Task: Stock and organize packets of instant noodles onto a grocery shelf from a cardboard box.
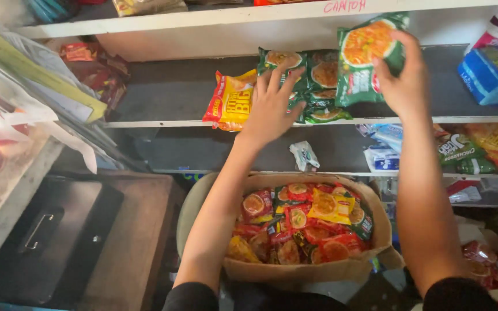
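Note:
My right hand [403, 78] grips a green noodle packet [359, 57] and holds it upright at the shelf [162, 123]. My left hand [272, 102] lies with fingers spread on a pile of green noodle packets [318, 78] lying on that shelf. A yellow and red packet [233, 101] lies just left of the pile. Below my arms stands an open cardboard box [312, 268] filled with several red, yellow and green noodle packets [304, 224].
A black metal box with a handle [47, 233] sits on a wooden surface at the left. Blue packages [494, 72] lie at the shelf's right end. The lower shelf holds more packets [479, 147] and a small white sachet [305, 155].

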